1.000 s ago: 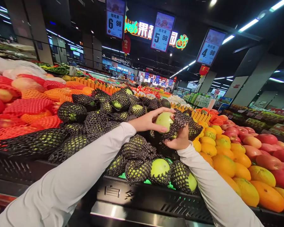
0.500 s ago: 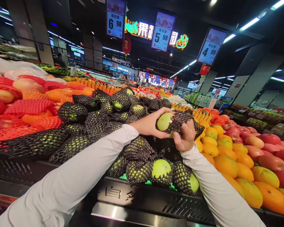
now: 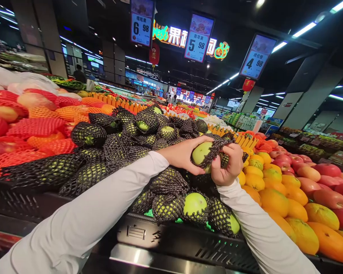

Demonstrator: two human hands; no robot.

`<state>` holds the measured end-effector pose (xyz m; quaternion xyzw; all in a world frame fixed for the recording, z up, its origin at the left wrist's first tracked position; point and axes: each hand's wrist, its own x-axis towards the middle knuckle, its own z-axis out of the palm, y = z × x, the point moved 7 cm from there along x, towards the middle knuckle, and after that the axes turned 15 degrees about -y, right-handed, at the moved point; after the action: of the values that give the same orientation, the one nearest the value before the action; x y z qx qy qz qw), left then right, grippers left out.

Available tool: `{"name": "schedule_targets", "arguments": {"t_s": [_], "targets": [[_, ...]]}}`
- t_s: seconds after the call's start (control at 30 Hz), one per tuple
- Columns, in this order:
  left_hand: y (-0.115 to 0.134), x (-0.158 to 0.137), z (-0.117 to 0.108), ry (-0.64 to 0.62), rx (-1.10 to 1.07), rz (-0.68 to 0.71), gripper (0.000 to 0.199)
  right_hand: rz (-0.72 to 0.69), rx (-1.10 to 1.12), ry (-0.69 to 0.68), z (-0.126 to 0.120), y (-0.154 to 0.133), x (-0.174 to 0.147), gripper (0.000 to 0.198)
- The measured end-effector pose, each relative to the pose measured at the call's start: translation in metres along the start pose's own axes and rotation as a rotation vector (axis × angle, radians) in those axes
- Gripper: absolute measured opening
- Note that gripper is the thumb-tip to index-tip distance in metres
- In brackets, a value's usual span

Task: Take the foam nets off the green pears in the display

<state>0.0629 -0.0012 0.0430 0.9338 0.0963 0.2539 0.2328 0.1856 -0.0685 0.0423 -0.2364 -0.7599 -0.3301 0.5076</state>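
Observation:
Above the fruit display, my left hand (image 3: 183,154) is closed around a green apple (image 3: 201,153), its thumb below and fingers over the top. A black foam net sleeve (image 3: 217,148) covers the apple's right part, leaving the left side bare. My right hand (image 3: 227,163) pinches this net, with the thumb and bent fingers pressed together on it. Underneath lie several more green apples in black nets, among them a half-bare apple (image 3: 194,205) at the front of the black crate (image 3: 183,236).
Oranges (image 3: 274,198) and red apples (image 3: 328,190) are piled at the right. Fruit in red and orange foam nets (image 3: 34,127) fills the left. Low orange fence dividers (image 3: 246,141) run behind. Price signs (image 3: 198,38) hang overhead. A distant person (image 3: 79,74) stands at the far left.
My right hand has shifted slightly right and down with the net. More of the green apple's bare skin shows, and the apple sits slightly lower in my left hand.

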Motion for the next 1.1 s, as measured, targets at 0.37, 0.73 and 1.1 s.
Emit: {"name": "schedule_targets", "arguments": {"t_s": [0.37, 0.73, 1.1], "targets": [[-0.041, -0.006, -0.027, 0.473, -0.517, -0.022, 0.073, 0.188, 0.152, 0.039, 0.001, 0.024, 0.003, 0.028], [-0.061, -0.019, -0.042, 0.655, -0.43, -0.159, 0.059, 0.484, 0.383, -0.489, 0.072, 0.051, -0.024, 0.075], [-0.005, -0.01, -0.031, 0.336, 0.144, -0.028, 0.064, 0.364, 0.315, -0.371, 0.058, 0.042, -0.011, 0.079]]}}
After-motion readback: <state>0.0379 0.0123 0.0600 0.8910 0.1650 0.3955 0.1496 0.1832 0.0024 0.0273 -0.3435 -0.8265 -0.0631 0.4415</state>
